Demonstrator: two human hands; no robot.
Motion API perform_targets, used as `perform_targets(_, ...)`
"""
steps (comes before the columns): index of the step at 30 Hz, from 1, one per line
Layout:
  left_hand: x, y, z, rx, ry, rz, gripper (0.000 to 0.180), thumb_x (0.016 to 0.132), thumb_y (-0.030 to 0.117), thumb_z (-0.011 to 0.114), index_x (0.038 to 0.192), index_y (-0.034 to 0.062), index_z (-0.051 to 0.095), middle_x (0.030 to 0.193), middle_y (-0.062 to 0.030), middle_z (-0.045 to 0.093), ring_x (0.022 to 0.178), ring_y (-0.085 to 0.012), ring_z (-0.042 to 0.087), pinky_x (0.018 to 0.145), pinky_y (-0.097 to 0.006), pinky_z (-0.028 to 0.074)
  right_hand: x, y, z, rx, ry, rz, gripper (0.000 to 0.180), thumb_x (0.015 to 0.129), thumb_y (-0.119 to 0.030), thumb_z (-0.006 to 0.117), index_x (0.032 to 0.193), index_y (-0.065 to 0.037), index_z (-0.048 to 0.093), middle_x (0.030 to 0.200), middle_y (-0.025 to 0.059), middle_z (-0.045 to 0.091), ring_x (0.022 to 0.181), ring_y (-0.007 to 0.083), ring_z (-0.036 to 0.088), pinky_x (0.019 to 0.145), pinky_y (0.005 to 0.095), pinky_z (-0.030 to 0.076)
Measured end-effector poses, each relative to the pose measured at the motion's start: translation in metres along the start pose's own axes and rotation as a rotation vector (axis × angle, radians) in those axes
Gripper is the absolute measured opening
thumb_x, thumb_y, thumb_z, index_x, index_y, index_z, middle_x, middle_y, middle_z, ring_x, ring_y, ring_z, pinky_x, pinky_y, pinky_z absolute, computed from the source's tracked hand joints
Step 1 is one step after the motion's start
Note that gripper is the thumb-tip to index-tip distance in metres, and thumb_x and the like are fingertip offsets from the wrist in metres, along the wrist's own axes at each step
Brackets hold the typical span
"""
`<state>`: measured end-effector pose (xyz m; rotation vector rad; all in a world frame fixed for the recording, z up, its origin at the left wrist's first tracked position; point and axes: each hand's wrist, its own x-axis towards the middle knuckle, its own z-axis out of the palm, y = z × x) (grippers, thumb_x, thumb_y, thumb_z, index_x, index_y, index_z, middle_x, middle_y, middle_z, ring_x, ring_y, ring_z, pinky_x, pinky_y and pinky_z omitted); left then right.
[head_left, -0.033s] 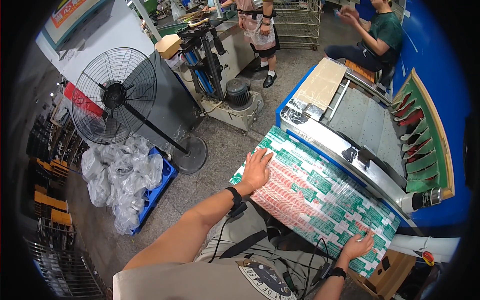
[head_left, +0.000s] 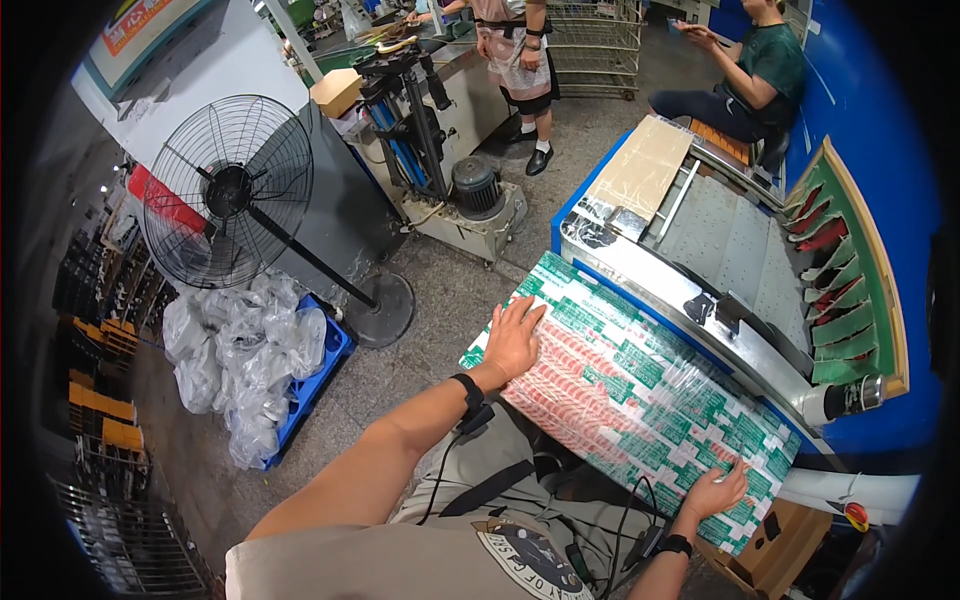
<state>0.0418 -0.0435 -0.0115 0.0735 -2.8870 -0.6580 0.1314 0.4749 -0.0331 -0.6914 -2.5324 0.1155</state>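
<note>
A slanting worktop, covered in green, white and red patterned film under shiny clear wrap, lies in front of me. My left hand rests on its left end, fingers spread, holding nothing. Toward the right end, my right hand lies on the surface with its fingers loosely extended and nothing visible in them. Dark bands circle both wrists. Directly beyond the worktop stands a metal-topped machine with blue sides and a strip-curtain opening framed in green.
A cardboard sheet lies on the machine's far end. On the left are a standing fan and clear plastic bags on a blue pallet. A seated person and a standing person are farther off. An open carton sits below right.
The seated person's hands have lowered slightly and moved left. My own hands stay in place on the worktop.
</note>
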Motion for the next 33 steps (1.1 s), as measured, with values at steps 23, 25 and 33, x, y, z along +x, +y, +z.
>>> perform_targets(23,-0.002,0.002,-0.004,0.018,-0.035,-0.002,0.065,0.095,0.009,0.058,0.16,0.0135,0.049,0.166,-0.0181,0.041,0.159,-0.0382,0.033,0.134,-0.065,0.016,-0.004,0.003,0.001,0.001,-0.038,0.04,0.054,0.093,-0.01,0.067,0.146,-0.01,0.067,0.144,0.0168,0.066,0.141,0.0352,0.054,0.12,0.0534,0.038)
perform_targets(25,0.002,0.006,0.001,-0.002,0.007,0.033,0.064,0.093,0.008,0.059,0.157,0.0116,0.053,0.163,-0.0202,0.044,0.155,-0.0406,0.038,0.131,-0.064,0.021,-0.002,0.007,-0.003,-0.006,0.004,0.004,0.057,0.088,-0.009,0.067,0.145,-0.009,0.068,0.138,0.0197,0.068,0.136,0.0391,0.057,0.118,0.0545,0.04)
perform_targets(33,0.01,-0.032,0.03,-0.023,0.121,0.15,0.071,0.086,0.011,0.067,0.156,0.0134,0.059,0.163,-0.0231,0.05,0.153,-0.0457,0.042,0.126,-0.071,0.021,0.002,-0.001,-0.009,0.113,0.026,-0.038,0.064,0.075,-0.011,0.073,0.139,-0.006,0.068,0.136,0.0243,0.068,0.132,0.0477,0.055,0.11,0.0599,0.043)
